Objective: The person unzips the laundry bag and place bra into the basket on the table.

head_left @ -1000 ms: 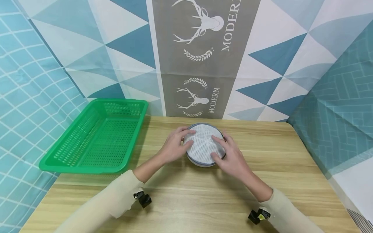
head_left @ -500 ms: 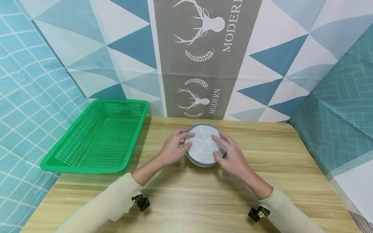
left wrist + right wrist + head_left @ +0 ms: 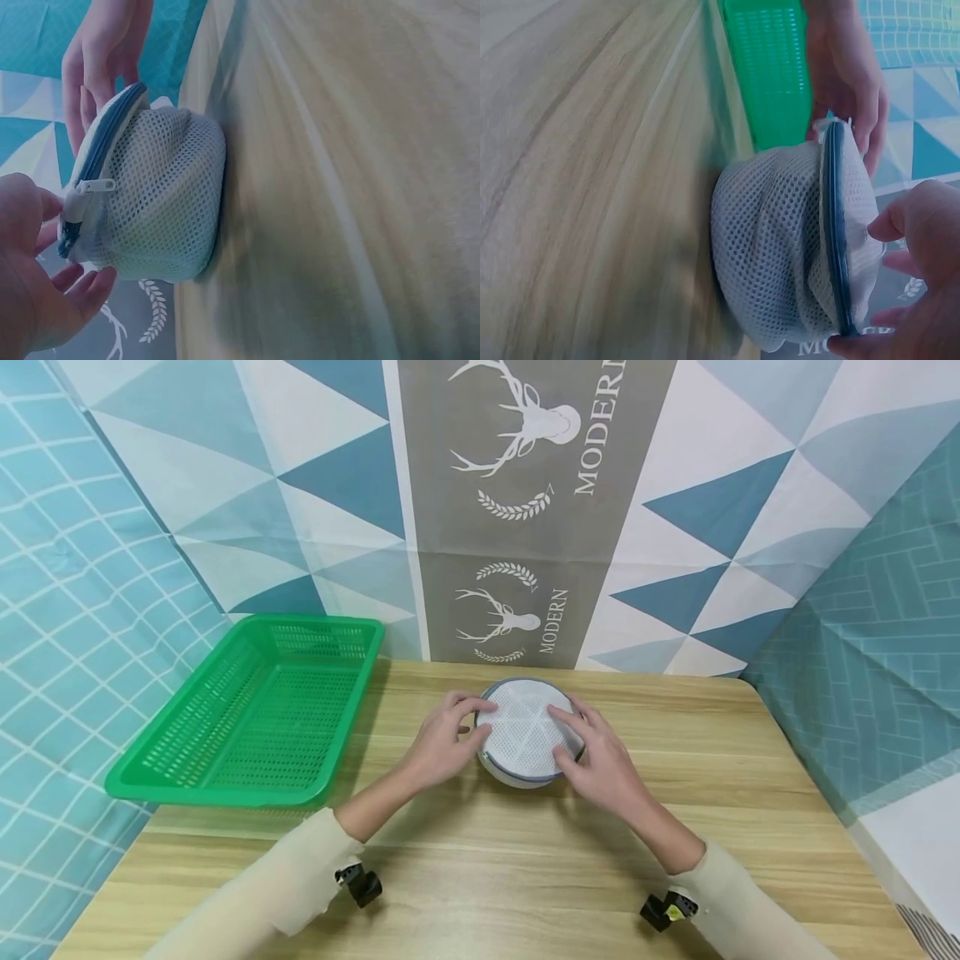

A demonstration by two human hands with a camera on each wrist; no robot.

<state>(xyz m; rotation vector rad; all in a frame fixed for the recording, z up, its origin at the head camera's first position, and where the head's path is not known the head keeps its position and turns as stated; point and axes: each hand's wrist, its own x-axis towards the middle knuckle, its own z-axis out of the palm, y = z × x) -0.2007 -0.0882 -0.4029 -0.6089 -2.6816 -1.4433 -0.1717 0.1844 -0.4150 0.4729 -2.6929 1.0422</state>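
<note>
A round white mesh laundry bag [image 3: 528,731] stands upright on the wooden table, its flat top facing up. A dark blue zipper [image 3: 832,225] runs round the top edge, with a white zipper pull [image 3: 97,185] at the side. My left hand [image 3: 442,745] holds the bag's left edge, thumb and forefinger at the top rim and other fingers lower on the side. On the opposite edge, my right hand [image 3: 603,764] has its thumb and forefinger on the top panel. The bag's sides bulge out, and its contents are hidden.
A green plastic basket [image 3: 300,793] with slotted walls stands on the left of the wooden table [image 3: 480,877]. Behind the table hangs a patterned cloth [image 3: 495,535] with deer heads. Blue tiled sheets [image 3: 60,610] close off both sides.
Both hands stay at the bag's rim with only slight finger shifts. The right thumb has slid a little outward toward the right edge, and the left fingers have eased slightly left.
</note>
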